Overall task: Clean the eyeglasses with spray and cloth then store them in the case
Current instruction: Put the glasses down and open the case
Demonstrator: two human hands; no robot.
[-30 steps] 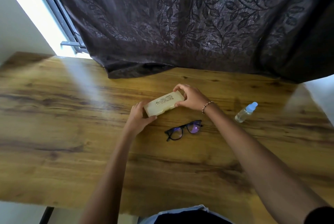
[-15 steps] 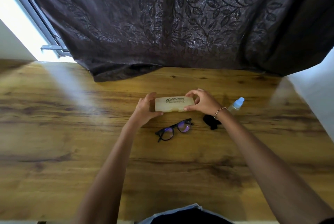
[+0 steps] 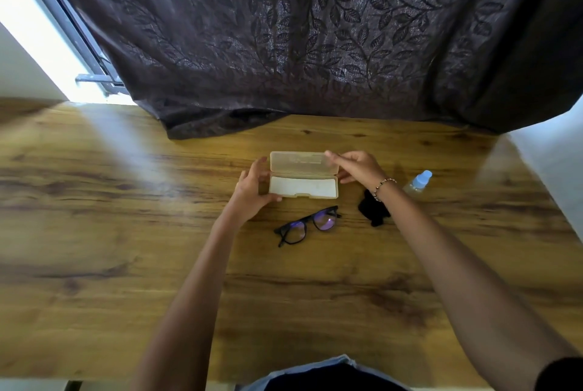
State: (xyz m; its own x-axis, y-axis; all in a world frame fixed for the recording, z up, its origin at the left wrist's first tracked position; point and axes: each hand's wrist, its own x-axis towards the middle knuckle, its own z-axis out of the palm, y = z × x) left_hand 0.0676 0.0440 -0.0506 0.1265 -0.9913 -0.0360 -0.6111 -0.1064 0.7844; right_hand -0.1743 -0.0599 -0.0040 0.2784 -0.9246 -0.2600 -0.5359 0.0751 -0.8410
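My left hand [image 3: 252, 193], right hand [image 3: 358, 166] grip open case [image 3: 303, 187] ends; eyeglasses [image 3: 307, 226], frame centre: light, fragile; I'd pinch bridge, not lenses.

Glossy grained wood table [image 3: 126, 264], translucent matt plastic case [image 3: 303, 174] (pale lining), dark embossed cloth curtain [image 3: 284, 27]

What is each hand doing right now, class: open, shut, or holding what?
Left hand: grips the left end of the open case.
Right hand: holds the case's right end, fingers on the raised half.
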